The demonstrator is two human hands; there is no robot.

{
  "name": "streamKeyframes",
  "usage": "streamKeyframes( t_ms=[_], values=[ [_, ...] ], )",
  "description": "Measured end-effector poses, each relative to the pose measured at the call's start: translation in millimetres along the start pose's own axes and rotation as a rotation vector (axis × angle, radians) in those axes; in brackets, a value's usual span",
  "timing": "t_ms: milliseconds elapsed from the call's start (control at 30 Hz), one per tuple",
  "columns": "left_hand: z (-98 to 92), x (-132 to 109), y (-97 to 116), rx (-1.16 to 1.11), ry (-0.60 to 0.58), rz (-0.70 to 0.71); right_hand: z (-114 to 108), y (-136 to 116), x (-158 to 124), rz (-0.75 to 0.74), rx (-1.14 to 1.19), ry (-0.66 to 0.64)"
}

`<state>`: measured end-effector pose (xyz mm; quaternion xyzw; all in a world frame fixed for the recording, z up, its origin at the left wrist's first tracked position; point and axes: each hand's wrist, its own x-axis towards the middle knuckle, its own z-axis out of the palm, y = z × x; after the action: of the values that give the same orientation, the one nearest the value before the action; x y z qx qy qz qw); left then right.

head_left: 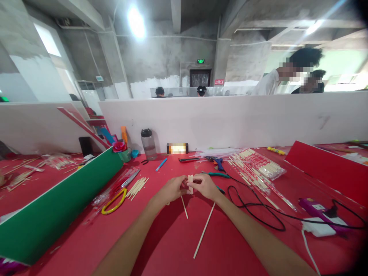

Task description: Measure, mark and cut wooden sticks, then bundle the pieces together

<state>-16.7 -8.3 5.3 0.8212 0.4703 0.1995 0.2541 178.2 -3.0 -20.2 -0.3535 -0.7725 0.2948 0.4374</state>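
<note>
A small bundle of short wooden sticks (190, 179) stands upright between my hands, just above the red tabletop. My left hand (176, 188) closes on it from one side, with its fingers bent. From the other side, my right hand (204, 184) pinches the same bundle between thumb and fingers. How the sticks are joined is too small to tell. A loose short stick (184, 207) lies below my left hand. A longer wooden stick (204, 230) lies slanted on the table below my right hand.
Yellow-handled scissors (114, 201) and cut sticks (138, 187) lie left. A glue gun (215, 161), green-handled pliers (217, 174), packaged sticks (258, 165) and a black cable (253, 205) lie right. A bottle (148, 145) stands behind. Green (66, 203) and red boards (330, 172) flank the table.
</note>
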Motion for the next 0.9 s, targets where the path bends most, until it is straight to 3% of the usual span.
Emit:
streamKeyframes(
  t_ms=[133,333,467,667,900],
  values=[
    [-14.8,-8,1,0.287,-0.017,-0.092,-1,5,2,0.031,0.041,-0.007],
    [-1.7,-9,1,0.303,-0.194,-0.178,-1,7,2,0.028,0.052,-0.033],
    [2.4,-6,-1,0.293,-0.186,-0.179,-1,3,1,0.02,0.012,-0.07],
    [6.7,-6,4,0.458,-0.141,-0.262,0,6,1,0.014,0.015,-0.057],
    [6.6,-11,8,0.39,-0.087,-0.197,-1,19,3,0.094,0.069,-0.054]
  ],
)
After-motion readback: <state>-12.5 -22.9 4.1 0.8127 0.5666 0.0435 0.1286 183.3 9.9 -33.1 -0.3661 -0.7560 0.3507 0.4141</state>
